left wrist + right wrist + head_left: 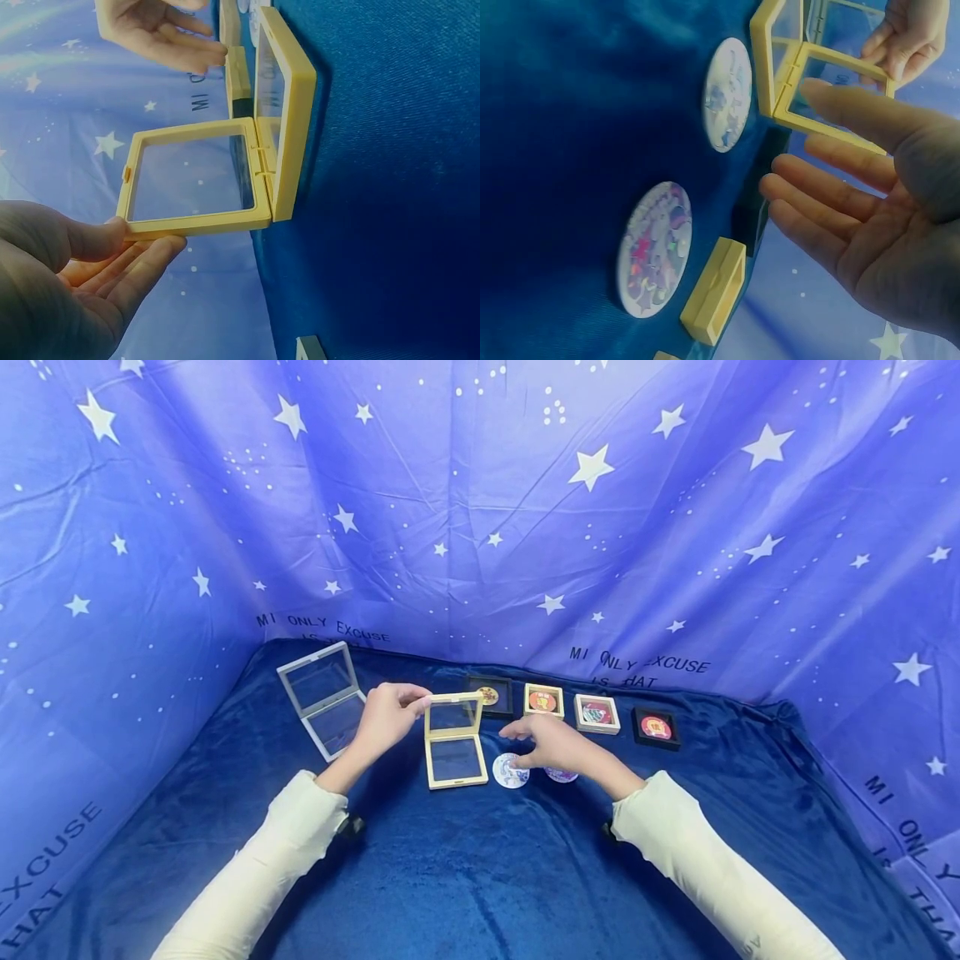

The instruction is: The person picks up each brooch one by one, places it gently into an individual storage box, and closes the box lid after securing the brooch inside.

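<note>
A yellow hinged display frame with clear film panes stands unfolded on the blue cloth, its lid tilted up. My left hand pinches the lid's outer corner between thumb and fingers, as the left wrist view also shows. My right hand hovers to the right of the frame, fingers extended, holding nothing. Beneath it lie two round badges: a white one with a bluish print beside the frame, and a purple-pink one, partly covered by that hand in the head view.
At the left stands a larger white hinged frame, unfolded. Behind sits a row: a black frame with a gold disc, a yellow frame, a pale frame and another black frame, each holding a round piece. A starry curtain hangs behind.
</note>
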Demonstrator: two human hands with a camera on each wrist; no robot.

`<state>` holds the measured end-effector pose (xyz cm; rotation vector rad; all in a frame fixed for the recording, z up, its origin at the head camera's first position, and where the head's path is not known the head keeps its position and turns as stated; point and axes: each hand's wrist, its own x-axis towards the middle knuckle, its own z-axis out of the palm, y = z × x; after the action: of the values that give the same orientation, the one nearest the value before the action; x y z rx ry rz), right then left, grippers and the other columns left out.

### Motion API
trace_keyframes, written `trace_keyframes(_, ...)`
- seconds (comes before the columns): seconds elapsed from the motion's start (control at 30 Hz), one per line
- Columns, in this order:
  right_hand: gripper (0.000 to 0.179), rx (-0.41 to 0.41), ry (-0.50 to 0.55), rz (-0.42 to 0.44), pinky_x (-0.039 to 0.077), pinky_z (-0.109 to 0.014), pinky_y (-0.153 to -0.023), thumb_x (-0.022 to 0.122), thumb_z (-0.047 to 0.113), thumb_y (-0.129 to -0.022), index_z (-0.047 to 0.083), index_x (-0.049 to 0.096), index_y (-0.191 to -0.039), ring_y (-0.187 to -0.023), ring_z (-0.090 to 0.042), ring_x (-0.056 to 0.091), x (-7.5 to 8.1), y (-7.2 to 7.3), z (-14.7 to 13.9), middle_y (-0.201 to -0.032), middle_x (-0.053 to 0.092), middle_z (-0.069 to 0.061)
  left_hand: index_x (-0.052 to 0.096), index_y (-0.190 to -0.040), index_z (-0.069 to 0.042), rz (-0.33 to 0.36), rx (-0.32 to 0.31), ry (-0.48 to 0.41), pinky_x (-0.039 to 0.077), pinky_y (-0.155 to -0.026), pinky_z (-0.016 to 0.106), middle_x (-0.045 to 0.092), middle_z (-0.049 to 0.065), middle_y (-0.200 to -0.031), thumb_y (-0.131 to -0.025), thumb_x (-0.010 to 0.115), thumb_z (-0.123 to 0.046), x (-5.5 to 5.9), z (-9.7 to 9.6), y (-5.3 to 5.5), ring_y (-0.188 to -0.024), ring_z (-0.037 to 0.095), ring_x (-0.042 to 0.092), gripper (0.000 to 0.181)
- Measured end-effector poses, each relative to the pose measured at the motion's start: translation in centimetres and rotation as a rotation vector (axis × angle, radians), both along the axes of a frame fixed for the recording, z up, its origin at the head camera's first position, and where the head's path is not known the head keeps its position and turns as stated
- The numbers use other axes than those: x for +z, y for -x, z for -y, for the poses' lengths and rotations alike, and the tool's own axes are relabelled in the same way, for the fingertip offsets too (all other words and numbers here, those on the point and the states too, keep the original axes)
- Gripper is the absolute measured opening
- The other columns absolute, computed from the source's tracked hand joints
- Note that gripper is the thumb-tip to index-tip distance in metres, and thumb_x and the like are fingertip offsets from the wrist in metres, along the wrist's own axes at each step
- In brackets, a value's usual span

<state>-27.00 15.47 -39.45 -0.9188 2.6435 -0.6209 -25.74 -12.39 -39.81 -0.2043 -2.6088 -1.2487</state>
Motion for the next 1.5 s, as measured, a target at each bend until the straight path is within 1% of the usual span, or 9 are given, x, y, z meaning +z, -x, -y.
trace_keyframes(0.27, 0.048, 0.008, -0.053, 0.013, 0.052, -0.048, -0.103, 0.080, 0.016, -0.089, 0.002, 0.067, -0.132, -0.125, -0.032, 0.063, -0.4, -0.6, 0.1, -0.133, 0.069, -0.015, 0.079, -0.102, -0.002, 0.022, 0.002, 0.009, 0.048, -0.065, 0.027, 0.075, 0.010, -0.080, -0.097, 0.069, -0.013, -0.6, 0.2, 0.2, -0.071, 0.019, 0.067, 0.015)
trace_keyframes(0.4, 0.049, 0.017, -0.074, -0.004, 0.053, -0.047, -0.100, 0.082, 0.018, -0.087, 0.003, 0.067, -0.132, -0.123, -0.032, 0.063, -0.8, -0.7, 0.1, -0.132, 0.069, -0.014, 0.078, -0.104, -0.002, 0.027, -0.015, 0.017, 0.050, -0.067, 0.029, 0.075, 0.011, -0.081, -0.098, 0.068, -0.014, -0.5, 0.4, 0.3, -0.075, 0.021, 0.069, 0.016)
trace_keyframes(0.63, 0.051, 0.041, -0.111, -0.051, 0.055, -0.043, -0.094, 0.085, 0.020, -0.083, 0.006, 0.069, -0.129, -0.115, -0.028, 0.066, -1.6, -0.9, 0.4, -0.129, 0.069, -0.014, 0.078, -0.108, -0.003, 0.070, -0.042, 0.018, 0.053, -0.072, 0.033, 0.077, 0.014, -0.089, -0.100, 0.066, -0.018, -0.1, 0.7, 0.1, -0.082, 0.023, 0.071, 0.021)
trace_keyframes(0.73, 0.052, 0.035, -0.133, -0.074, 0.055, -0.044, -0.094, 0.087, 0.020, -0.081, 0.007, 0.070, -0.129, -0.114, -0.027, 0.066, -2.0, -1.1, 0.6, -0.128, 0.070, -0.013, 0.078, -0.107, -0.004, 0.087, -0.043, 0.019, 0.052, -0.072, 0.032, 0.077, 0.015, -0.090, -0.101, 0.065, -0.022, 0.0, 0.7, 0.2, -0.080, 0.022, 0.069, 0.023)
trace_keyframes(0.87, 0.054, 0.026, -0.155, -0.090, 0.055, -0.045, -0.094, 0.088, 0.018, -0.079, 0.008, 0.071, -0.128, -0.116, -0.028, 0.065, -2.3, -1.1, 0.8, -0.129, 0.070, -0.012, 0.079, -0.104, -0.004, 0.096, -0.049, 0.020, 0.049, -0.068, 0.029, 0.075, 0.016, -0.086, -0.101, 0.065, -0.025, 0.1, 0.8, 0.4, -0.072, 0.018, 0.063, 0.025)
trace_keyframes(0.97, 0.054, 0.019, -0.160, -0.091, 0.054, -0.047, -0.095, 0.089, 0.017, -0.078, 0.008, 0.071, -0.128, -0.118, -0.029, 0.065, -2.3, -1.2, 0.9, -0.129, 0.069, -0.012, 0.079, -0.101, -0.003, 0.096, -0.055, 0.013, 0.050, -0.067, 0.028, 0.075, 0.016, -0.084, -0.100, 0.066, -0.025, 0.1, 0.8, 0.6, -0.070, 0.017, 0.065, 0.026)
trace_keyframes(1.13, 0.054, 0.012, -0.169, -0.098, 0.054, -0.048, -0.099, 0.089, 0.015, -0.078, 0.007, 0.071, -0.128, -0.120, -0.030, 0.064, -2.3, -1.3, 1.0, -0.130, 0.069, -0.012, 0.081, -0.100, -0.002, 0.110, -0.057, 0.001, 0.053, -0.067, 0.028, 0.077, 0.014, -0.082, -0.099, 0.068, -0.024, 0.2, 0.9, 0.7, -0.075, 0.021, 0.072, 0.026)
trace_keyframes(1.33, 0.054, 0.011, -0.200, -0.112, 0.054, -0.047, -0.099, 0.089, 0.016, -0.077, 0.007, 0.071, -0.127, -0.121, -0.032, 0.064, -2.1, -1.4, 1.3, -0.131, 0.069, -0.013, 0.081, -0.098, -0.003, 0.126, -0.046, 0.001, 0.050, -0.064, 0.025, 0.078, 0.015, -0.082, -0.098, 0.069, -0.024, 0.2, 1.0, 0.9, -0.075, 0.022, 0.074, 0.025)
trace_keyframes(1.5, 0.053, 0.001, -0.203, -0.113, 0.053, -0.048, -0.100, 0.089, 0.015, -0.077, 0.006, 0.071, -0.126, -0.122, -0.033, 0.064, -2.1, -1.5, 1.4, -0.131, 0.069, -0.013, 0.081, -0.099, -0.003, 0.140, -0.044, 0.004, 0.054, -0.065, 0.026, 0.079, 0.013, -0.085, -0.099, 0.069, -0.026, 0.1, 1.0, 1.0, -0.076, 0.022, 0.075, 0.026)
